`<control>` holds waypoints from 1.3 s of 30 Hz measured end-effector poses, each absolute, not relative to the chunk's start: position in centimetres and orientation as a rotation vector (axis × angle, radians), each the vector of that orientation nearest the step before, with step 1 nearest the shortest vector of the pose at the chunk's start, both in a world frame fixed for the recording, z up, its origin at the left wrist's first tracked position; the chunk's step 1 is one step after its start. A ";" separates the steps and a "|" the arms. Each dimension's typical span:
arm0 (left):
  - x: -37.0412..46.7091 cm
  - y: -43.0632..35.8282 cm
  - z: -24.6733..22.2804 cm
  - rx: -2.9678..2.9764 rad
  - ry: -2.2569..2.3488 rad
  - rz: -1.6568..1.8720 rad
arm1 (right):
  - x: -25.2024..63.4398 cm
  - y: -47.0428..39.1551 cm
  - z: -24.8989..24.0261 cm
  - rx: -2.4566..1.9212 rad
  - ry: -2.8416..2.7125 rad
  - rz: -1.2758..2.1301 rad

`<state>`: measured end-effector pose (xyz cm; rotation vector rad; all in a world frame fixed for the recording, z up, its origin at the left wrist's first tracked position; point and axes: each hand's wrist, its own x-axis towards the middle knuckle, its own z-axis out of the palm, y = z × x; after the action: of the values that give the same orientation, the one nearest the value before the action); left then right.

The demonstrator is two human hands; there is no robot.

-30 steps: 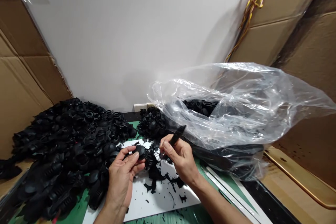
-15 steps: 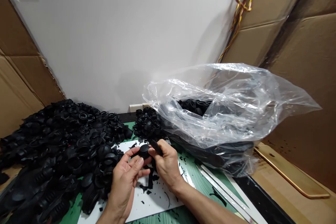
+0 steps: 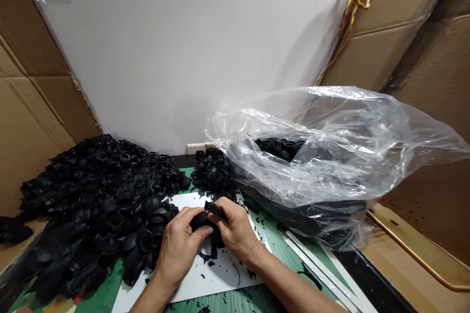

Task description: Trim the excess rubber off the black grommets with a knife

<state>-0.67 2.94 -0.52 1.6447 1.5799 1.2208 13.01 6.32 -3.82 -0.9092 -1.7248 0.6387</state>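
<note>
I noted the black part (image 3: 199, 221) at the centre of the work, raised over a white sheet (image 3: 213, 283) and pinched in the left hand (image 3: 181, 235), thumb and forefinger closed about it. The right hand (image 3: 233, 227) met it from 3 o'clock, fingers curled tight round a narrow black piece (image 3: 216, 209); from my remote post I could not tell whether this was a tool or a flap. Contact between the two black items was hidden by the fingers. Black scraps (image 3: 211, 254) littered the sheet below, at 5 to 6 o'clock, and the green surface (image 3: 235, 304) showed past its edge. At 9 to 10 o'clock I recorded a large heap of ribbed black parts (image 3: 103, 205); near 12 to 1 o'clock, a smaller dark heap (image 3: 213, 171). A clear plastic bag (image 3: 330, 176) stood open at 2 o'clock, ring-shaped black parts (image 3: 281, 149) visible inside. White strips (image 3: 319, 271) lay at 4 o'clock, a gold phone (image 3: 411, 240) well apart nearer 3. Twisted wires (image 3: 345, 29) hung at 1 to 2 o'clock.
</note>
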 end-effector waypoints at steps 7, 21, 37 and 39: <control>-0.4 2.5 -0.6 1.663 1.545 1.286 | 12.4 5.9 -2.7 -0.966 -1.519 1.002; -0.3 2.8 0.4 1.149 1.451 1.457 | 15.9 9.2 -3.1 -1.398 -1.598 0.394; -0.6 2.9 0.3 0.804 1.237 1.402 | 14.6 6.8 -1.4 -1.089 -1.531 0.907; -0.7 3.0 0.3 0.733 1.237 1.376 | 14.5 6.6 -1.3 -1.061 -1.509 0.944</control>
<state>-0.67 2.98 0.27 0.7335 1.2373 1.3761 14.46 6.63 -1.27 -1.0607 -1.5088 0.9443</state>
